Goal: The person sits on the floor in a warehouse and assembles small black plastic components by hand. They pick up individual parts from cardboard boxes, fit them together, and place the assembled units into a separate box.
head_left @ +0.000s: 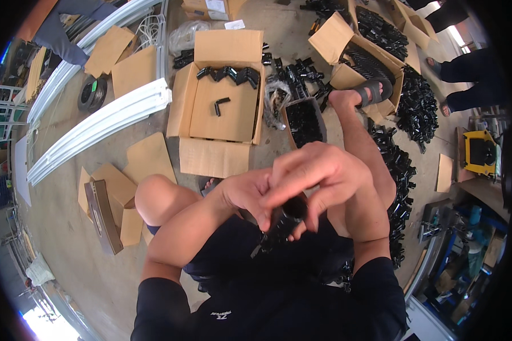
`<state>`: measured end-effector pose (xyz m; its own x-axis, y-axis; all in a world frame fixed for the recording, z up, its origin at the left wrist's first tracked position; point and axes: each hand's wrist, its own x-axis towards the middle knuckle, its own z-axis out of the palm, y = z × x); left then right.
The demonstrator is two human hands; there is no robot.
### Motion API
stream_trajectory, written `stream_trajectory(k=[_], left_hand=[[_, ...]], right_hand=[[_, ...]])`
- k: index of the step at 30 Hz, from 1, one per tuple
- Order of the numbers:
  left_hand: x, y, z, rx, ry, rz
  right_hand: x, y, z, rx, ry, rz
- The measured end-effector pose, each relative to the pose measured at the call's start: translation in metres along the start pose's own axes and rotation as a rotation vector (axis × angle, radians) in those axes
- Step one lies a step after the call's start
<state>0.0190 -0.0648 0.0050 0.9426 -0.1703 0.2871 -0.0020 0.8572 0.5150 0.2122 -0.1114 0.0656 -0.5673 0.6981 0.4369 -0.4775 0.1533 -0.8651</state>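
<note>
In front of my lap, both hands are on a black hollow pipe fitting (293, 209), its round open end turned up. My left hand (249, 194) is closed round its side, the thumb lying along it. My right hand (323, 175) comes over the top, curled, with a finger and the thumb on either side of the open end. The fitting's lower part is partly hidden and dark against my clothes. Ahead stands an open cardboard box (215, 158), with a row of black angled fittings (227, 74) along its far side and a single L-shaped fitting (221, 105) on the cardboard inside.
Heaps of black fittings (416, 108) lie to the right, near another open carton (354, 77). A smaller box of black pieces (305, 122) stands by my right leg. White rails (105, 122) and flattened cardboard (148, 156) are at left. Other people's legs (466, 79) show at far right.
</note>
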Motion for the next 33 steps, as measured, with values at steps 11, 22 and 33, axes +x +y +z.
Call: stream_trajectory(k=[11,22,33], left_hand=[[0.006,0.011,-0.008,0.258,0.361,0.052],[0.019,0.014,-0.002,1.130,0.907,0.333],[0.022,0.004,-0.013,0.763,0.981,0.378]], right_hand=[[-0.014,-0.035,0.008,-0.638,0.165,-0.028],[-0.023,-0.029,-0.003,-1.101,0.639,0.193],[-0.030,0.006,-0.014,-0.463,0.857,0.342]])
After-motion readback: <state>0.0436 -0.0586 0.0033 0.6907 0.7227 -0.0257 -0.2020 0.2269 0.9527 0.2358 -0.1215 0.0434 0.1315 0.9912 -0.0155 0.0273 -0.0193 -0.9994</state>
